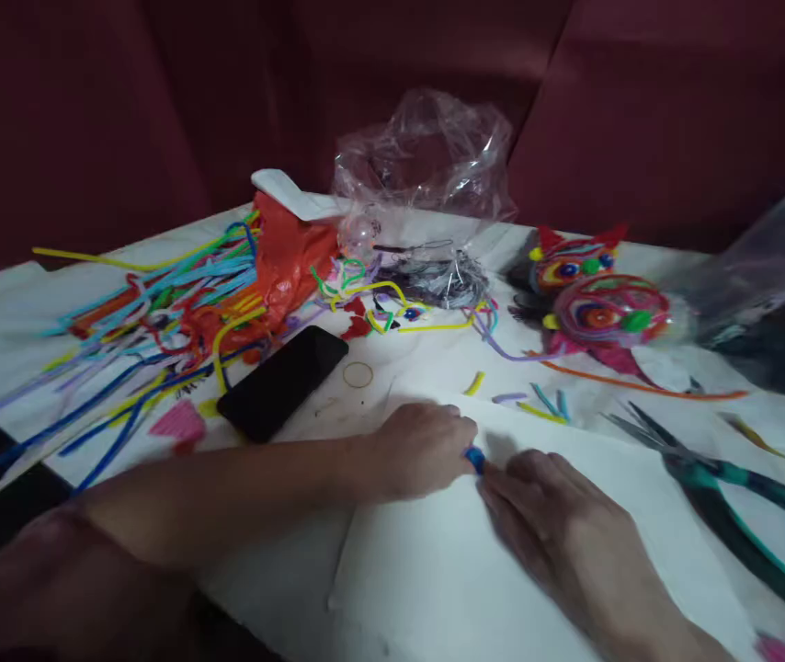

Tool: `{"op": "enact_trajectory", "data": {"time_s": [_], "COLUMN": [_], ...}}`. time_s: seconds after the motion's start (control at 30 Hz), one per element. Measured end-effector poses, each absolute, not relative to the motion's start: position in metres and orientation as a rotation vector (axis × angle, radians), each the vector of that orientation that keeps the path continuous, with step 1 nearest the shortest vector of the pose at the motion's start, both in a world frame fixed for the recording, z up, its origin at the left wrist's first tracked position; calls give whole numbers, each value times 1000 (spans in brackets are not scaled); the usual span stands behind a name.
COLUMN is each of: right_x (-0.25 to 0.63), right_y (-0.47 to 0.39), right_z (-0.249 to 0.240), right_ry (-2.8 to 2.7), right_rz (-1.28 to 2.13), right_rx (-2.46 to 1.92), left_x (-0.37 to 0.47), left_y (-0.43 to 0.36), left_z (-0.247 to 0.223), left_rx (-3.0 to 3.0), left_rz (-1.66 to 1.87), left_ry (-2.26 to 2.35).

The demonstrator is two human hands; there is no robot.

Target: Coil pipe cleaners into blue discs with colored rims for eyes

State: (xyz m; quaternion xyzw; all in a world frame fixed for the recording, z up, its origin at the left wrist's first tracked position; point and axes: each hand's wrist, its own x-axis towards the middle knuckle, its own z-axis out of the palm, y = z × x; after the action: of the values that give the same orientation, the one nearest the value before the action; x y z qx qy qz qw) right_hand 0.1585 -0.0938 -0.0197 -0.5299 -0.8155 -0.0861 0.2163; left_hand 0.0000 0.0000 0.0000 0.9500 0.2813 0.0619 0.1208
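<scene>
A small blue coil, seemingly wound pipe cleaner, is pinched between my two hands above the white sheet. My left hand comes in from the left with its fingers closed on one side of the coil. From the lower right, my right hand closes its fingertips on the other side. Just beyond the hands lie short cut bits of pipe cleaner, among them a yellow piece and a light blue piece. Green-handled pliers lie with jaws parted to the right of my right hand.
A black phone lies left of the hands, near a rubber band. Behind it spreads a pile of coloured pipe cleaners and a red plastic bag. A clear plastic bag stands at the back. Two decorated figures sit back right.
</scene>
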Motion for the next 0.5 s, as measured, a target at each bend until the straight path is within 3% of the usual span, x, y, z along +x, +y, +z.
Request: {"op": "enact_trajectory", "data": {"time_s": [0.5], "right_x": [166], "right_y": [-91], "right_z": [-22], "right_ry": [-2112], "right_rz": [-206], "right_rx": [-1508], "left_x": [6], "left_y": [-6], "left_z": [-4], "left_rx": [2733], "left_rz": [225], "left_ry": [903]}}
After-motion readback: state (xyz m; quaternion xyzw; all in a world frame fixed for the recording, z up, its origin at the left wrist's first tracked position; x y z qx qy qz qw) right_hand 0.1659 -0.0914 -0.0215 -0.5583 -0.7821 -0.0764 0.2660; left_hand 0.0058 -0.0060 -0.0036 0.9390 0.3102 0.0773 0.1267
